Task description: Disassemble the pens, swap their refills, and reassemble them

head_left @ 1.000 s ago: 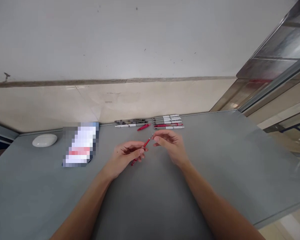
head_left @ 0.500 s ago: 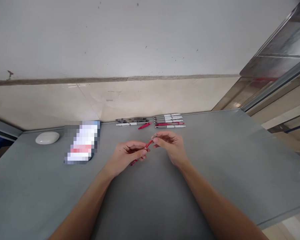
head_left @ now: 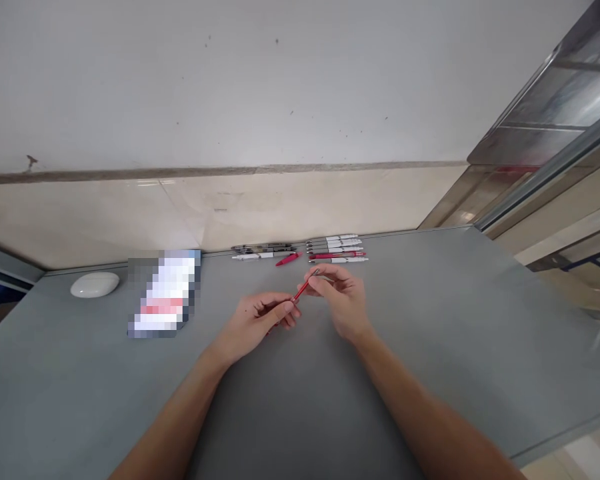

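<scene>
A slim red pen piece (head_left: 303,291) slants between my two hands above the grey table (head_left: 300,393). My left hand (head_left: 265,319) pinches its lower end between thumb and fingers. At its upper, metallic end, my right hand (head_left: 341,293) grips it with thumb and forefinger. Just beyond the hands lies a separate red pen part (head_left: 289,259). Several dark and white pens (head_left: 263,255) rest left of that part, and a row of white-and-grey pens (head_left: 335,247) with a red one (head_left: 338,255) among them lies to its right.
A phone-like object (head_left: 165,293), blurred out, lies left of my hands. Farther left is a white rounded case (head_left: 95,285). A wall with a tiled lower strip (head_left: 300,200) runs along the table's back edge.
The red end that stuck out below my left hand is now mostly hidden. Both hands keep their hold, and the view has tilted slightly upward.
</scene>
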A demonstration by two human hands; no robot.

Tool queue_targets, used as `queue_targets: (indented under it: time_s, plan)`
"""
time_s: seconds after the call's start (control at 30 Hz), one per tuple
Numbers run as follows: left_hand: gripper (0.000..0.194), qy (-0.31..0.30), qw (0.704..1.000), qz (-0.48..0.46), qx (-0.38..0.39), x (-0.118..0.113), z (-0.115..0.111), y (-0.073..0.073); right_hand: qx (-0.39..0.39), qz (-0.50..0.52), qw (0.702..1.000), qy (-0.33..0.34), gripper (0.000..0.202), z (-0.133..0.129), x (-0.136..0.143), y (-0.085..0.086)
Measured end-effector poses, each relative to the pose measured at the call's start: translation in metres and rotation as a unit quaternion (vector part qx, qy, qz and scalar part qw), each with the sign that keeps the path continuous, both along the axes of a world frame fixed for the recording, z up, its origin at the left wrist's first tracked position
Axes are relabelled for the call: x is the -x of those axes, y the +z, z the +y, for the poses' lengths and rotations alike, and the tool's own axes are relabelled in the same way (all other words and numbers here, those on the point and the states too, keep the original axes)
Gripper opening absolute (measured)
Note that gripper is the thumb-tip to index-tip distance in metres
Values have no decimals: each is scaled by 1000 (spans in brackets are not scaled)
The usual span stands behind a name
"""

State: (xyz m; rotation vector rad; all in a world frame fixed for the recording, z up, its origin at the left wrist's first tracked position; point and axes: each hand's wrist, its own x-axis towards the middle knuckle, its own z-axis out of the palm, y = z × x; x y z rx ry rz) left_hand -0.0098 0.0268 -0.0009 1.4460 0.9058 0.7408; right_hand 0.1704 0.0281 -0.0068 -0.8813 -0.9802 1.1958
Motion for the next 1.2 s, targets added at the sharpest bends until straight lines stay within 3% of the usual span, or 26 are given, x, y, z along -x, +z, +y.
queue_targets:
  time_s: [0.2,0.3,0.5,0.67,1.2]
  plan:
    - [28,28,996,-60,54,3,0,-4,14,120,988,-92,9,15,-10,10]
    - [26,72,983,-133,107,5,3,-6,38,166,980,-102,9,20,-17,14]
    - [18,149,922,-279,222,10,11,-8,87,146,985,18,13,21,-10,6]
    - [17,178,880,-342,276,13,15,-8,86,129,983,98,20,21,-4,-7]
    - [17,145,879,-356,281,14,16,-13,71,56,982,166,16,21,-5,-12]
